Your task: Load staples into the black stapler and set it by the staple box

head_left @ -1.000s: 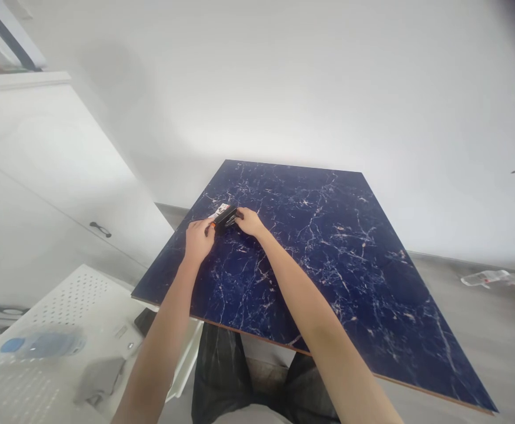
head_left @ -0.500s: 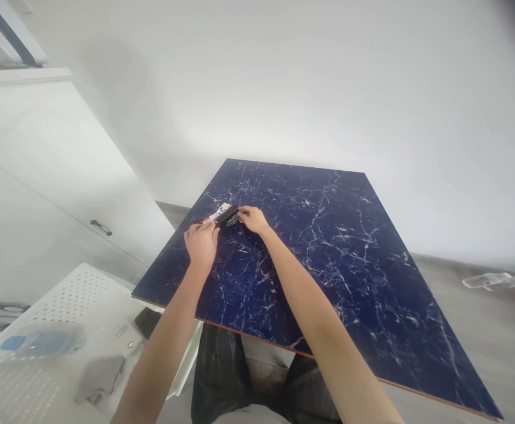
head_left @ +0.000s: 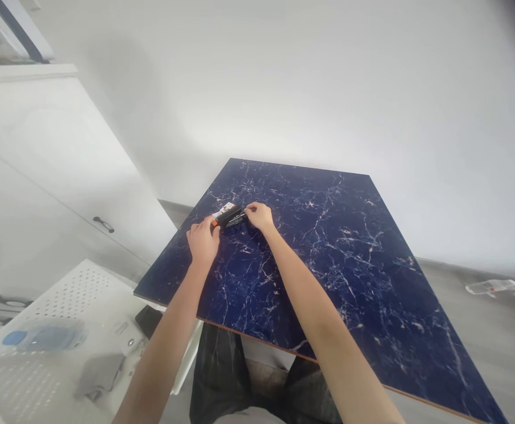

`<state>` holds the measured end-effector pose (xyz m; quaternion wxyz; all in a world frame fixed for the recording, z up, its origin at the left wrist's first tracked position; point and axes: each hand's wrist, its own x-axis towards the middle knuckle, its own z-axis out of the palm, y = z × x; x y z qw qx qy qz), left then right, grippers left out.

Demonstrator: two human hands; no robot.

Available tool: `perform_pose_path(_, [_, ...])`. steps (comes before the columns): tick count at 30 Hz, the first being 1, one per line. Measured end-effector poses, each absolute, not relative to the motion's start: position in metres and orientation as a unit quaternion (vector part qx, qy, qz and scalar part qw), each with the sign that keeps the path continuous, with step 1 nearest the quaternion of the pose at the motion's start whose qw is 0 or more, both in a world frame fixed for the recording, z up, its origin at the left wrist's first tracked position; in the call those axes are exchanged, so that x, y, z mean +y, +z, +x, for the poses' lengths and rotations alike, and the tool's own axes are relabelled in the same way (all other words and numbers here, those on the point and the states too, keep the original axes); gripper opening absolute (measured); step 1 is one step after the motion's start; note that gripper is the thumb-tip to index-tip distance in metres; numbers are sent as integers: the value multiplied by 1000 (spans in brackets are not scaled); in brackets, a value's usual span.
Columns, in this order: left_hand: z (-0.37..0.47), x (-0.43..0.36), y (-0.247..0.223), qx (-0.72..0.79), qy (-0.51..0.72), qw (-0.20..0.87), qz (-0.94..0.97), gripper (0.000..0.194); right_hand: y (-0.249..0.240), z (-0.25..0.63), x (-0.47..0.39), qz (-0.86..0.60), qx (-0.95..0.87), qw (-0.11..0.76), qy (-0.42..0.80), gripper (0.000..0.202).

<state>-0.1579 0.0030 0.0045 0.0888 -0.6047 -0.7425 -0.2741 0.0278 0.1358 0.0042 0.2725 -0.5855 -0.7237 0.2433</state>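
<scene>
A slim black tool with an orange end, shaped like a stapler (head_left: 227, 217), lies toward the left of a blue marble-patterned table (head_left: 328, 265). My left hand (head_left: 202, 240) grips its near end, thumb on one side and fingers on the other. Along the tool's right side shows a thin metallic part. At the far end my right hand (head_left: 259, 216) pinches with thumb and forefinger; what sits between those fingertips is too small to make out. Behind the tool, partly covered, is a white printed card or pack (head_left: 228, 206) with some red.
To the left stands a white cabinet (head_left: 85, 165) with dark handles. Lower left, a white perforated surface (head_left: 74, 291) carries a plastic bottle (head_left: 49, 337), a grey cloth-like item (head_left: 100, 375) and a dark flat object (head_left: 148, 320). Clear plastic (head_left: 499, 287) lies on the floor at right.
My left fingers have shifted so that the tool's orange end now shows. My right hand has moved slightly right, away from the tool's body. The view has moved a little.
</scene>
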Motion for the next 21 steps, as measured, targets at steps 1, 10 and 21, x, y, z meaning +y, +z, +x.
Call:
perform_pose_path(1, [-158,3,4,-740,-275,89,-608,34,9,27,136,-584,-736,256,228,27])
perform_pose_path(10, [-161,5,1,-726,-283,75,-623,32,45,28,148,-522,-839,112,106,27])
perform_pose_path(21, [-160,5,2,-736,-266,67,-619,32,61,35,152,-418,-907,31,50,31])
